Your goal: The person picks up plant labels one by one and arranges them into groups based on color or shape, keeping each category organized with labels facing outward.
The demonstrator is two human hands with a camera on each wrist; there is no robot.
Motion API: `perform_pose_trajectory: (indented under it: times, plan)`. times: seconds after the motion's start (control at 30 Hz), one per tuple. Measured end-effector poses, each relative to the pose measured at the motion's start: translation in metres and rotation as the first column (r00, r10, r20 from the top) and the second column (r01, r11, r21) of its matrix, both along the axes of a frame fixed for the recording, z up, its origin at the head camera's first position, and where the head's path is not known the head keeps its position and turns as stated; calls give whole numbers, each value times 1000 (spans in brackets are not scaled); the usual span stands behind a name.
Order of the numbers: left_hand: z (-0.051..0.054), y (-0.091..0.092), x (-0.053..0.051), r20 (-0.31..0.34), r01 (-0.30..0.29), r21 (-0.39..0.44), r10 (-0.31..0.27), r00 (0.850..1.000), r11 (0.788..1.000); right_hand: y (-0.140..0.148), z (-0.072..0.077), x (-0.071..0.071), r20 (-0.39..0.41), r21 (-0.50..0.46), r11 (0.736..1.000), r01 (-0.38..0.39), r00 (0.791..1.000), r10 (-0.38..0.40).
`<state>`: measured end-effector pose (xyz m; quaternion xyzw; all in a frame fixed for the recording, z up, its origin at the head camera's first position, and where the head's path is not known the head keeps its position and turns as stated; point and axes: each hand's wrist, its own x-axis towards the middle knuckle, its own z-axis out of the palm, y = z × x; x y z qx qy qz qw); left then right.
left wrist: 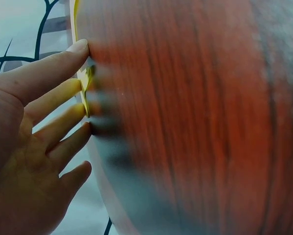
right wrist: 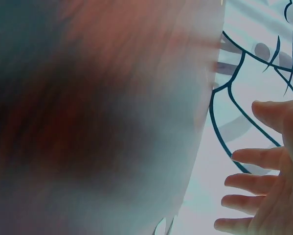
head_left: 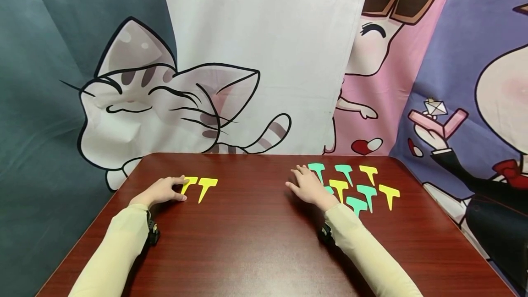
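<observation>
Two yellow T-shaped plant labels lie at the left of the table. My left hand (head_left: 165, 190) is at the left one (head_left: 189, 181), its fingertips at or touching that label's edge; the other label (head_left: 207, 185) lies just to the right. The left wrist view shows the hand (left wrist: 41, 117) with fingers extended and spread, the thumb apart, and the yellow label (left wrist: 87, 90) edge-on at the fingertips. My right hand (head_left: 310, 187), fingers spread and holding nothing, hovers beside a group of green labels (head_left: 366, 194) and yellow labels (head_left: 389, 194), partly covering one green label (head_left: 329, 189).
The labels lie on a dark red wood-grain table (head_left: 247, 237). Its far edge meets a hanging cloth (head_left: 264, 58) printed with a cartoon cat and figures. Each wrist wears a dark strapped device (head_left: 153, 230) over a pale sleeve (head_left: 111, 251).
</observation>
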<state>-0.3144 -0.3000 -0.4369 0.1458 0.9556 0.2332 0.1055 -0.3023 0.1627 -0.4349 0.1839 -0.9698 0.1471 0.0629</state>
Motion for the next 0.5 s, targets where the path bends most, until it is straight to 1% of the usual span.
perform_pose_trajectory:
  times: [0.2, 0.33, 0.5]
  plan:
    - [0, -1, -1, -6, 0, -13, 0, 1000, 1000, 16, -2, 4, -7, 24, 1000, 13, 1000, -13]
    - [0, -1, -2, -11, 1, -16, -1, 1000, 1000, 26, -2, 7, 1, 13, 1000, 25, 1000, -25]
    - [-1, -1, -1, -3, 3, -15, -3, 1000, 1000, 39, -3, 10, -2, 9, 999, 47, 999, -47]
